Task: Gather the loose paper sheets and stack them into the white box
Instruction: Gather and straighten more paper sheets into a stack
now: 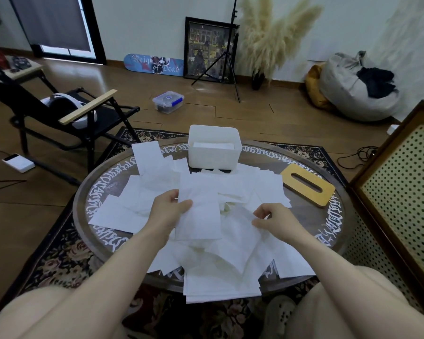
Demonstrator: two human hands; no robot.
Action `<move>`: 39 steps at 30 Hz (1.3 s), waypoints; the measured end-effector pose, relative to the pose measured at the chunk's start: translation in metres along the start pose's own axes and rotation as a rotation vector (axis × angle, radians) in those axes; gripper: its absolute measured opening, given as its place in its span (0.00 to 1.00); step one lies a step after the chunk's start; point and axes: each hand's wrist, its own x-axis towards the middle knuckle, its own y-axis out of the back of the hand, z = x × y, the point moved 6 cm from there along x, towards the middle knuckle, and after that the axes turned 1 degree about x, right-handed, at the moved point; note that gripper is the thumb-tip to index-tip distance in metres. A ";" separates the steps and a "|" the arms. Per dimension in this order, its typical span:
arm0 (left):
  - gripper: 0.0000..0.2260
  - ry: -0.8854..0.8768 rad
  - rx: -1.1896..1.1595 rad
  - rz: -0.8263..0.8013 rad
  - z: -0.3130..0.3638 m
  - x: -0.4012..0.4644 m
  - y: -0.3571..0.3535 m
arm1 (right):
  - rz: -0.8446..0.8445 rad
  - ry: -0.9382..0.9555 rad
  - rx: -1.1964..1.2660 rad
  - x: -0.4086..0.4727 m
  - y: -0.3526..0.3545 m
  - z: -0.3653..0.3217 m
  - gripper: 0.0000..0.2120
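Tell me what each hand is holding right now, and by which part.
The left hand pinches a paper sheet by its left edge, lifted above the pile. The right hand pinches the edge of another sheet lying in the pile.

Brightness: dim, even indoor light, muted colours.
Source: daylight from window (66, 48) at far left.
Glare: pale sheen on wooden floor (103, 77).
Shadows: soft, faint.
Sharpness: slightly soft throughout, blurrier toward corners.
Distortion: strong wide-angle bending at edges.

Rnd table (82, 192): sheets (240, 238), box (213, 152), lid (307, 184).
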 end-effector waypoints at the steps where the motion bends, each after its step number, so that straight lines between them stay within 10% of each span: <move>1: 0.09 0.001 0.003 -0.001 0.000 0.000 0.000 | 0.018 0.006 0.004 0.000 0.002 0.000 0.02; 12: 0.09 0.010 -0.001 0.010 -0.002 0.003 -0.002 | 0.140 -0.079 0.441 -0.002 0.010 -0.018 0.05; 20: 0.11 0.006 -0.005 0.030 -0.001 0.005 0.003 | -0.069 -0.331 0.352 -0.012 0.003 0.007 0.18; 34: 0.11 0.011 -0.023 0.028 0.000 0.003 -0.004 | -0.337 -0.418 0.197 -0.030 -0.010 0.009 0.09; 39: 0.11 0.007 -0.015 0.040 0.000 0.003 -0.002 | -0.061 -0.201 0.164 -0.019 0.005 -0.002 0.06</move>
